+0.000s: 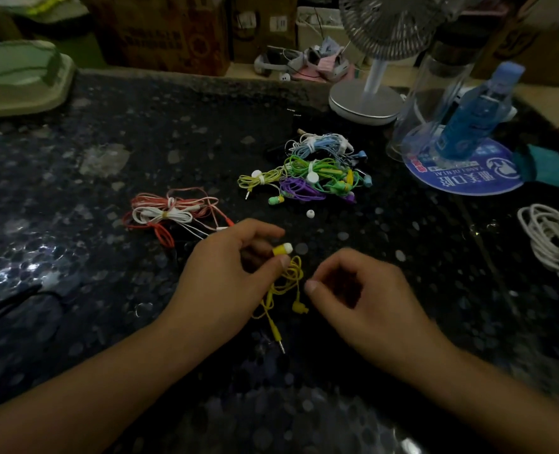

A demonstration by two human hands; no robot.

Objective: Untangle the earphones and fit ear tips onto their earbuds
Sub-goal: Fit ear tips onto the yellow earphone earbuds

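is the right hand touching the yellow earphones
Apart. The head view shows dark table between the right hand and the yellow earphones; only the left hand pinches the earbud.

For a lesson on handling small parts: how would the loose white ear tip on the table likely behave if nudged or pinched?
The ear tip looks tiny and rounded, so it would probably roll or skid on the glossy table. It likely weighs almost nothing and may slip from fingers.
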